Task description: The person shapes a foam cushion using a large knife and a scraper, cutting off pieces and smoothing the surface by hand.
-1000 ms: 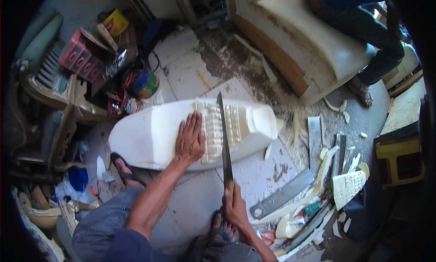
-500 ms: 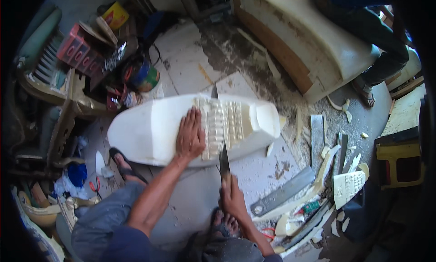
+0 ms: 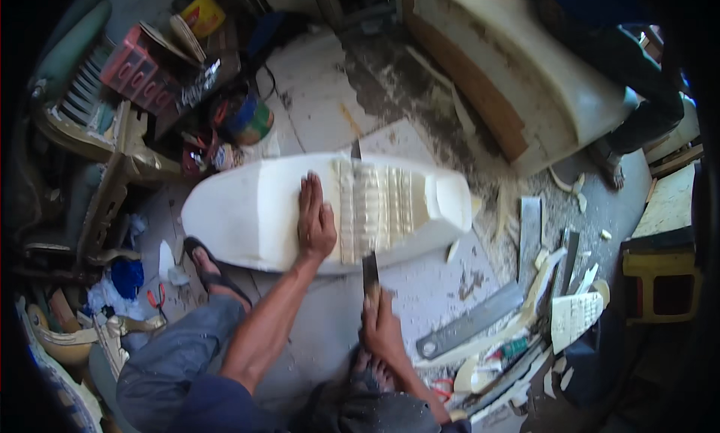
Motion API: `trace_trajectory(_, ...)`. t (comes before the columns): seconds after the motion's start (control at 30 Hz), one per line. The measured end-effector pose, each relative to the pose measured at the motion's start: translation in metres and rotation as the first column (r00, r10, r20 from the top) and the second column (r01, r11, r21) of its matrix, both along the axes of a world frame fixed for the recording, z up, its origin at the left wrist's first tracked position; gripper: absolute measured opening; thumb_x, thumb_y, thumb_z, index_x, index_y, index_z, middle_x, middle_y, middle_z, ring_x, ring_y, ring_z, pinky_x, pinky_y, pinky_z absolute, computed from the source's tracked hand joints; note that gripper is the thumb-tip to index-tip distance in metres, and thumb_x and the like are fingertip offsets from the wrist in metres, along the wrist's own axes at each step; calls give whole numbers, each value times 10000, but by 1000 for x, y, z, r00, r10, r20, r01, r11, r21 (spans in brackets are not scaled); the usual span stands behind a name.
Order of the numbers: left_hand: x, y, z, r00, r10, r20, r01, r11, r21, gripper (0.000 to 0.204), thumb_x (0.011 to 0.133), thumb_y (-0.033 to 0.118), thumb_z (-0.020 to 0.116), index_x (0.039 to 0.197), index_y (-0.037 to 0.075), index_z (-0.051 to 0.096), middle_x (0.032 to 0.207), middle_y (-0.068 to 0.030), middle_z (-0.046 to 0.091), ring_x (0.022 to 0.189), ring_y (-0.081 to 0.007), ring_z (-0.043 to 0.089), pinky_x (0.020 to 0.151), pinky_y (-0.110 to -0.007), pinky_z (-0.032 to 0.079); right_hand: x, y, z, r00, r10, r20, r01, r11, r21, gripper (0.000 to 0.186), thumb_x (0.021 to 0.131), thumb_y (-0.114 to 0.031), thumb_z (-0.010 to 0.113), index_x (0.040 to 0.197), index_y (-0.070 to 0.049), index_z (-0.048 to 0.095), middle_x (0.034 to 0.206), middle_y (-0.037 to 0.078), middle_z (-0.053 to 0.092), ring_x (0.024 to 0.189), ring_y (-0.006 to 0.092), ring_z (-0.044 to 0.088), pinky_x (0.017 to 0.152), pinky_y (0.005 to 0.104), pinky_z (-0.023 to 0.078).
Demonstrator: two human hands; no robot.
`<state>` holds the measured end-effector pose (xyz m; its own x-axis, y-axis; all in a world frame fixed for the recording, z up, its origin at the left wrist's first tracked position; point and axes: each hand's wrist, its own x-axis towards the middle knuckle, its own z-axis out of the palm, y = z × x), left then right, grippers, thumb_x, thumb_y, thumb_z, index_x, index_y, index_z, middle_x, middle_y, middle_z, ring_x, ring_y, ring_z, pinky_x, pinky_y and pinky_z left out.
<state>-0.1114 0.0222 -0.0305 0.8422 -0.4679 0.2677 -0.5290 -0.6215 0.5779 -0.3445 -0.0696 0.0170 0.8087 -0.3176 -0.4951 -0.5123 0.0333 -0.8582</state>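
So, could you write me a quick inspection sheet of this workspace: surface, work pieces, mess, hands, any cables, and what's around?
Surface: tiled floor, strewn with dust and pale scraps toward the right.
Job's things: pale block, ribbed across part of its top; long blade, partly hidden in the block.
Clutter: flat grey bar among offcuts at right; blue-and-green can at upper left.
Hands: left hand flat on the block; right hand gripping the blade's handle.
Cables: thin dark loop near the can, possibly a cord.
Surroundings: large pale curved piece and another person's leg, upper right.
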Motion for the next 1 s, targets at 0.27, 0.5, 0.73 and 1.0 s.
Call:
trace_trajectory(0.27,7,-9,11,999,39,-15,-40,993,-114,651,1025,172,370,1624,-35,220,1676,-262,248,1558,-465,193,1286,-503,152,8,1,-3,997,8,73,1,993,-118,453,1092,-338,470,1435,-70,345,848,367,676,792,551,692,673,619,511)
trace_trajectory(0.5,9,-8,7,996,77,-45,-85,973,-216,615,1061,197,351,1628,-14,237,1683,-232,269,1573,-413,196,1280,-437,177,0,4,-9,998,29,47,-26,997,-69,447,1096,-321,457,1444,-59,360,880,335,693,820,527,702,703,578,537)
trace_trajectory(0.73,-5,-2,3,986,119,-113,-144,958,-247,601,1061,189,371,1616,-19,276,1665,-249,302,1570,-393,226,1276,-420,186,2,14,-21,1000,22,15,-20,997,-75,382,1109,-322,441,1412,-92,414,728,128,630,581,268,657,550,408,527)
trace_trajectory(1.0,10,-6,11,989,105,-103,-132,945,-299,605,1054,202,386,1612,-11,293,1656,-241,322,1553,-422,252,1273,-448,209,5,15,-13,999,16,34,-14,998,-61,462,1095,-315,458,1480,-78,364,786,253,668,700,417,691,641,499,534)
